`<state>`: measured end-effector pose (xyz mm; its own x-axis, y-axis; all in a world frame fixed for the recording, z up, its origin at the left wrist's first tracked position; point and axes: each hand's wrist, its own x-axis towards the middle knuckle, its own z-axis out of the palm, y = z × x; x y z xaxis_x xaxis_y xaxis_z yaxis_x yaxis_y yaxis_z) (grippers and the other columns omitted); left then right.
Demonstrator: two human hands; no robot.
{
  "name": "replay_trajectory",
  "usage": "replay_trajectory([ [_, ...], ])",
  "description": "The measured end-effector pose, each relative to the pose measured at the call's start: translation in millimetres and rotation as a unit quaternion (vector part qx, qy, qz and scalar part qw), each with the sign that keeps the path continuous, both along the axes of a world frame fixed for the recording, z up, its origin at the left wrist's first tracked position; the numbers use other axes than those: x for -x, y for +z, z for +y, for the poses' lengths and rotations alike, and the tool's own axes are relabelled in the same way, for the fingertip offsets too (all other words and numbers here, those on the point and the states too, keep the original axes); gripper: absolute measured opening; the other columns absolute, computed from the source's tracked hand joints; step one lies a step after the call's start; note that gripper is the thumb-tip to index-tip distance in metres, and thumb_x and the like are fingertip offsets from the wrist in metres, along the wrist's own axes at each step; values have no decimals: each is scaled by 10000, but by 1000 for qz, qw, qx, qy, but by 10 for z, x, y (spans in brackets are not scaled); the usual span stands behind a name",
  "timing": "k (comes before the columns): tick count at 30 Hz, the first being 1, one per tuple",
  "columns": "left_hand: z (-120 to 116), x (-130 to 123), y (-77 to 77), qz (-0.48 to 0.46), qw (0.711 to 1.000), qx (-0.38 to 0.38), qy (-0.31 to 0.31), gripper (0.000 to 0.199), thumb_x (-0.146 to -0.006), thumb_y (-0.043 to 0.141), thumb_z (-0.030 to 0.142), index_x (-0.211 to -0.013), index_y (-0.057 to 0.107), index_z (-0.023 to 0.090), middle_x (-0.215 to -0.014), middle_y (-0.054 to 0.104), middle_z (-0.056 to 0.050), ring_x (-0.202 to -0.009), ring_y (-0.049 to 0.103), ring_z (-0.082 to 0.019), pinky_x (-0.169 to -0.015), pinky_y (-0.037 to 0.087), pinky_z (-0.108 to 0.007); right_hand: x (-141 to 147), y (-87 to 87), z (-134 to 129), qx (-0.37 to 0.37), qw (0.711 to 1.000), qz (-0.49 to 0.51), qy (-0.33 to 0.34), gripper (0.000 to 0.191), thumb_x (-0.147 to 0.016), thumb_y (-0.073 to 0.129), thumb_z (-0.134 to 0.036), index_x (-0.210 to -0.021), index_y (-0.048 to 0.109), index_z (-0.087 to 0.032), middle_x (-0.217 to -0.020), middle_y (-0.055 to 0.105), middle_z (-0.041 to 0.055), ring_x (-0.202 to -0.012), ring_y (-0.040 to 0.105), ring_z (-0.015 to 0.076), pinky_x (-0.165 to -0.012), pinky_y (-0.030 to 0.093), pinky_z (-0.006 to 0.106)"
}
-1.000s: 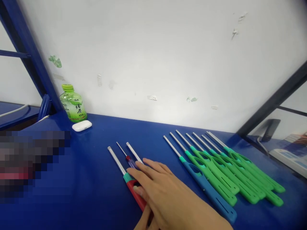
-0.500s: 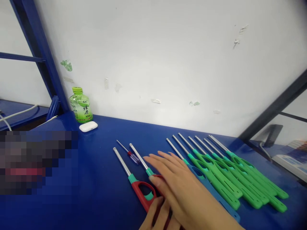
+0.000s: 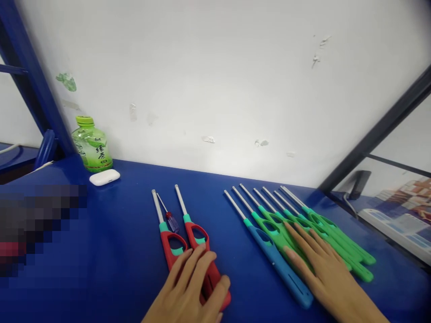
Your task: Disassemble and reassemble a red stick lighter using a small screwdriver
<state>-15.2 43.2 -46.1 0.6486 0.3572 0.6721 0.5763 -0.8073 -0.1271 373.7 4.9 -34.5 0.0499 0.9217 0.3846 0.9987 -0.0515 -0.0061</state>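
Two long-necked gas lighters with red handles lie side by side, a left red lighter point(image 3: 167, 248) and a right red lighter point(image 3: 214, 277). My left hand point(image 3: 185, 287) is over both handles, fingers bent across them and thumb along the right one's side. Between their metal necks lies a small screwdriver point(image 3: 172, 222) with a translucent purple handle. Farther right, a blue lighter point(image 3: 281, 264) lies beside a row of several green lighters point(image 3: 350, 242). My right hand point(image 3: 319, 264) rests on the green handles with its fingers stretched out, covering part of them.
A green tea bottle point(image 3: 92, 148) stands at the back left against the white wall point(image 3: 188, 80), with a white earbud case point(image 3: 104, 177) before it. Blue metal posts point(image 3: 33, 80) rise at the left. A blurred patch covers the left edge. A white device point(image 3: 397, 229) sits beyond the right-hand post.
My right hand has moved from above the red lighters right onto the green ones. The two red lighters have turned and now flank the screwdriver. The view has shifted rightward.
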Motion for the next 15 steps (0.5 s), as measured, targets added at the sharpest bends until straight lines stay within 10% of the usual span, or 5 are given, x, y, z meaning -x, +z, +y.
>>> replay_trajectory([
  [9,103,105,272,39,999,-12,3,470,-920,546,112,-1343,674,273,-1381,687,-69,-1310,668,-235,-1147,548,-367,877,142,67,-28,998,46,-32,736,-1080,397,-682,-1593,558,-179,-1614,589,141,-1559,449,454,-1215,421,728],
  [15,116,38,239,28,997,-76,-5,501,-1016,544,201,-1511,598,260,-1493,675,-44,-1492,549,-225,-1351,270,-403,113,413,160,-58,996,42,-44,597,-1128,293,-573,-1519,642,-287,-1631,583,61,-1566,473,302,-1274,417,554],
])
